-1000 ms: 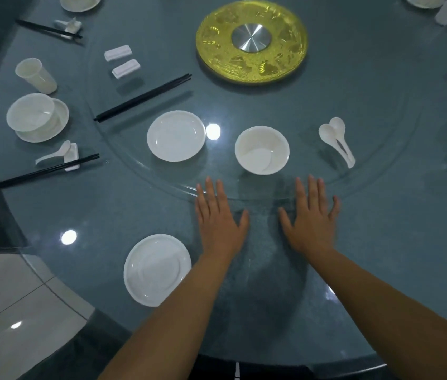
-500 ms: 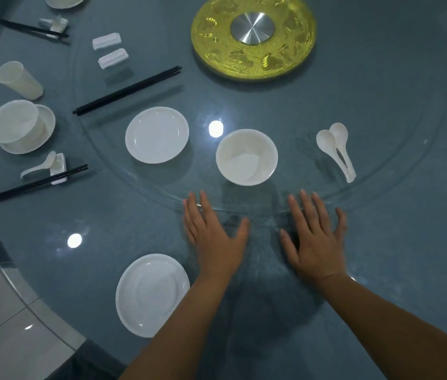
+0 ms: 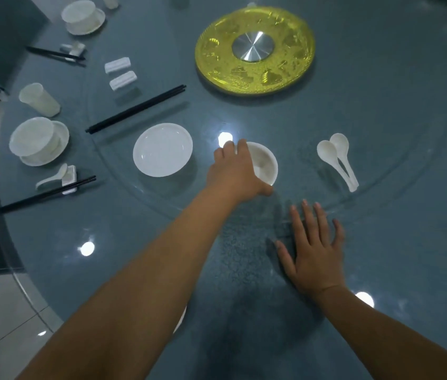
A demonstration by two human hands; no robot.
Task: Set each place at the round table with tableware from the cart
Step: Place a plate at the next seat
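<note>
Left hand (image 3: 234, 174) grasping upright white bowl (image 3: 264, 165), mouth up; right hand (image 3: 314, 248) flat, released

Small round white ceramic bowl (image 3: 264, 167): upright on the glass turntable (image 3: 381, 149), my left hand (image 3: 234, 174) gripping its near-left rim. Flat white saucer (image 3: 162, 150): just left.

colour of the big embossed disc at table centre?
Yellow-gold embossed disc with a brushed silver metal hub; head view.
</note>
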